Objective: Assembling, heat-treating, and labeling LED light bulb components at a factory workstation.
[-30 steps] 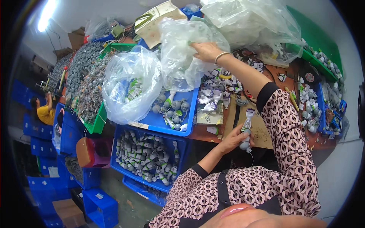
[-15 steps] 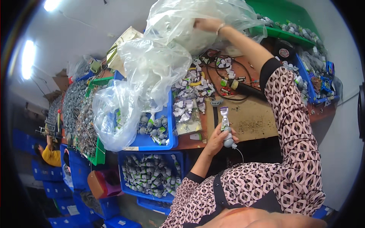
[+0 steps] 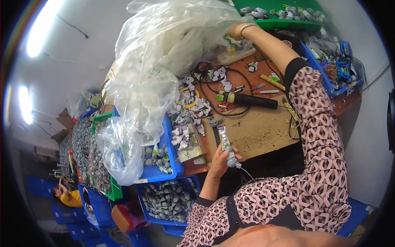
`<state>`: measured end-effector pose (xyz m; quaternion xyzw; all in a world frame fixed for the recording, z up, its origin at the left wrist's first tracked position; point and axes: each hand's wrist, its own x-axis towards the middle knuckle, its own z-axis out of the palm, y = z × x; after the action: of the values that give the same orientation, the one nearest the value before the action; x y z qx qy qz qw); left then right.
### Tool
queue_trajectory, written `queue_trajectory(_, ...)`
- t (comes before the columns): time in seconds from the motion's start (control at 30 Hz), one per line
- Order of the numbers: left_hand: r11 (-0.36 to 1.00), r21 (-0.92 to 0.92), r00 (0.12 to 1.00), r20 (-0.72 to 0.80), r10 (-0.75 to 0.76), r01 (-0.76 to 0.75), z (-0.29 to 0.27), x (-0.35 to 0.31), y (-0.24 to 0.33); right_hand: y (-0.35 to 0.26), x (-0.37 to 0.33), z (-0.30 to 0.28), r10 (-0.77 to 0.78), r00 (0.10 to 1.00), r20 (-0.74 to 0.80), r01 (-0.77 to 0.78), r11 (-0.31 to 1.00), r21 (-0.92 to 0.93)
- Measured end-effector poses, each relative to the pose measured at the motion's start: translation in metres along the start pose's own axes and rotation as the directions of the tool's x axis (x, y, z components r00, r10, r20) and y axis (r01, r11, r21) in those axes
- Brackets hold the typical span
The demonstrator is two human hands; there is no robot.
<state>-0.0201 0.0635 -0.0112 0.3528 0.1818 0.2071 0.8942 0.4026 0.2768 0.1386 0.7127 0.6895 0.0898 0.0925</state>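
My left hand [image 3: 220,162] is closed around a small grey and white plastic piece [image 3: 231,158] with a purple-edged flared end. A thin pale cable trails from its lower, rounded grey end toward my body. My right hand [image 3: 238,31] reaches far forward, at the edge of a large clear plastic bag [image 3: 152,78]; its fingers are hidden. Beneath my left hand's piece lies a brown cardboard sheet [image 3: 263,131]. Many loose white and purple plastic pieces [image 3: 187,107] are heaped left of it on the table.
On the cardboard's far side lies a black-handled tool [image 3: 255,101] with a looping cable. Blue bins of grey pieces [image 3: 175,166] stand at the left, another [image 3: 140,201] below. A green tray [image 3: 271,24] lies far ahead, a blue bin [image 3: 308,53] at right. A person in yellow [image 3: 72,198] sits far left.
My view has shifted, so the table sits farther left and lower. The bag now spreads wider, and my right hand has gone from over it to its right edge. The left hand keeps its piece.
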Motion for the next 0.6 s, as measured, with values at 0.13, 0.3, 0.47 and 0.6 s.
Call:
queue_trajectory(0.13,1.000,-0.003,0.998,-0.061,-0.013,0.012,-0.006,-0.001,-0.004,0.002,0.023,-0.023,-0.023,0.978,-0.207,0.052,0.990,0.133)
queue_trajectory(0.3,1.000,-0.006,0.995,-0.097,-0.005,0.004,0.008,0.002,-0.001,0.006,0.058,-0.011,0.088,0.879,-0.469,0.019,0.975,0.219)
queue_trajectory(0.47,0.999,0.034,0.992,-0.120,-0.036,0.040,0.017,0.017,0.014,-0.005,0.054,0.032,0.214,0.817,-0.535,-0.070,0.959,0.276)
queue_trajectory(0.6,0.997,-0.031,0.996,-0.051,-0.067,0.065,0.017,0.035,0.023,-0.020,0.107,0.039,0.233,0.846,-0.479,-0.082,0.945,0.315)
